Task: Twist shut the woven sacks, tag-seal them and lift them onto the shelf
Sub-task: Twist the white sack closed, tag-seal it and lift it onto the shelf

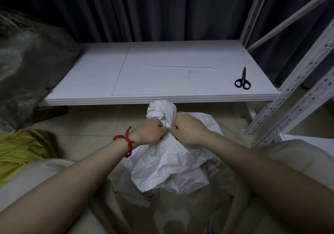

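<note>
At the far left a grey-green sack (27, 62) is already lying on the shelf (162, 96), and a yellow-green bundle (21, 148) is sitting on the floor below it. Moving in, the left hand (151, 131), a red cord (126, 141) tied round its wrist, is curling tight round the gathered neck of the white woven sack (171, 165), which is standing on the floor just in front of the shelf edge, its twisted top (160, 111) bunching up above the knuckles. The right hand (189, 130) is gripping the same neck from the other side, fingers curled, thumbs nearly meeting (something pale is showing between them, too small to tell whether it is the tag). To do this step well, the left hand should probably be holding the twist firm so it is not unwinding, while the right is cinching low, right against the bulge of the contents, leaving no slack fabric under the seal. Further right, black scissors (243, 82) are lying on the shelf near its perforated upright (298, 89), well apart from the hands, likely handy for trimming any loose tail.
</note>
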